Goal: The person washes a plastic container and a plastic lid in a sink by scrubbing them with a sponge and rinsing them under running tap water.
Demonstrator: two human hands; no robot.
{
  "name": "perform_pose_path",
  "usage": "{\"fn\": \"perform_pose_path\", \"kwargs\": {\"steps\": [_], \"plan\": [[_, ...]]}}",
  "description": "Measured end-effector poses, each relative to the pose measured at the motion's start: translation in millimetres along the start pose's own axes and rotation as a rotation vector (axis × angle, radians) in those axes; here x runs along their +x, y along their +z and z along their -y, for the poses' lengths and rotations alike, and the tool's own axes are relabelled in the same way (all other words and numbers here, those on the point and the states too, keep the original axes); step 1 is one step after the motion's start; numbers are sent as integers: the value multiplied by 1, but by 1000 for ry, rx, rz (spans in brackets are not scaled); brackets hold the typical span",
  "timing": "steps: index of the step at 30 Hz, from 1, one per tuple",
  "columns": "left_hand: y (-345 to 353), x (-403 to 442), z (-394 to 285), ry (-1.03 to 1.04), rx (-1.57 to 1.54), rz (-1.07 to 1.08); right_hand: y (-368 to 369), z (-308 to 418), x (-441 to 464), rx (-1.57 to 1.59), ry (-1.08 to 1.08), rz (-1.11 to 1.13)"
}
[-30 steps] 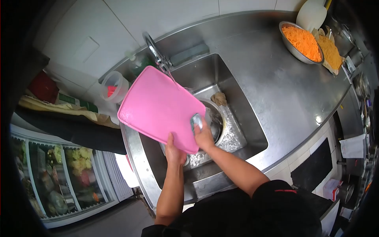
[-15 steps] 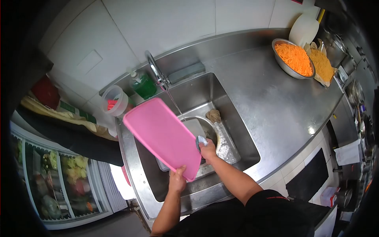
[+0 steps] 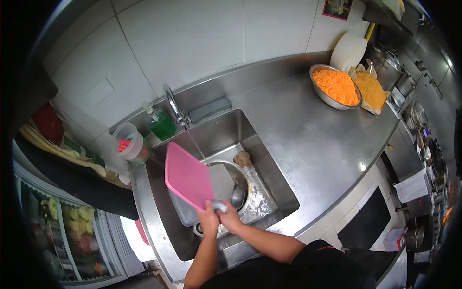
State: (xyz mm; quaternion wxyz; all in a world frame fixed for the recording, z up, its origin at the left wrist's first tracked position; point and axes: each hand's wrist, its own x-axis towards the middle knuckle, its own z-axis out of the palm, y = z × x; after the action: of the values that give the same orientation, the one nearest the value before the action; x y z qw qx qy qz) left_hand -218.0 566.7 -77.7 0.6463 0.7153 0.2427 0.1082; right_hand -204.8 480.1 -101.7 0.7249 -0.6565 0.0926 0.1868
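A pink rectangular plastic lid with a raised rim is held tilted over the left part of the sink. My left hand is closed on its near corner. Close beside it, my right hand grips a whitish scrubbing sponge at the lid's near end; its fingers are partly hidden. Below, in the sink, lie a round metal bowl, a translucent plastic container and a dark rounded utensil. Water runs in a thin stream from the faucet.
Green soap stands in a pump bottle beside a clear plastic tub with red items. On the steel counter at right are a bowl of shredded carrot and a bag of orange-brown crumbs. A brown crumpled cloth lies in the sink.
The pink lid has turned to a steeper tilt and looks narrower. My right hand with the sponge has moved left and nearer, next to my left hand. The camera view has shifted.
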Motion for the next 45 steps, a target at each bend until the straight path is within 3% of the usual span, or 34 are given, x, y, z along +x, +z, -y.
{"fn": "perform_pose_path", "kwargs": {"steps": [2,3,6,8,11,14,17,21,23,26,28,31,32,33,38,40,45], "plan": [[-2,10,7,-91,-320,-59,-4,11,-8,-525,-176,-13],[-7,12,11,-100,-449,-53,-4,7,2,-621,-274,-41],[-14,-7,-39,-174,-561,20,-22,10,58,-383,-266,4],[-15,-14,-47,-180,-528,24,-32,27,85,-592,-215,-89],[-15,-3,-42,-141,-567,52,-24,40,82,-647,-65,-107],[-14,23,-21,-116,-558,-25,4,36,24,-556,-107,28],[-23,19,-16,-190,-717,23,4,18,11,-682,-259,-23],[-13,-15,-35,-190,-702,7,-26,30,82,-670,-48,-40],[-8,-22,-45,-174,-726,-35,-35,9,119,-773,-135,-102],[-6,-1,-47,-185,-798,-55,-15,36,84,-706,4,-62],[-10,20,-30,-168,-820,-51,1,37,44,-634,-119,-27],[-23,25,-36,-362,-860,-65,12,44,-10,-583,-234,48],[-24,22,-31,-340,-884,-58,14,43,-19,-573,-269,75],[-23,23,-26,-310,-908,-44,9,20,-6,-619,-459,-6],[-39,-6,-41,-295,-909,44,-28,20,85,-564,-149,-91],[-53,-11,-37,-329,-850,65,-40,28,113,-764,-95,-185],[-67,-16,-40,-335,-733,62,-43,35,124,-1000,-423,-383]]}}
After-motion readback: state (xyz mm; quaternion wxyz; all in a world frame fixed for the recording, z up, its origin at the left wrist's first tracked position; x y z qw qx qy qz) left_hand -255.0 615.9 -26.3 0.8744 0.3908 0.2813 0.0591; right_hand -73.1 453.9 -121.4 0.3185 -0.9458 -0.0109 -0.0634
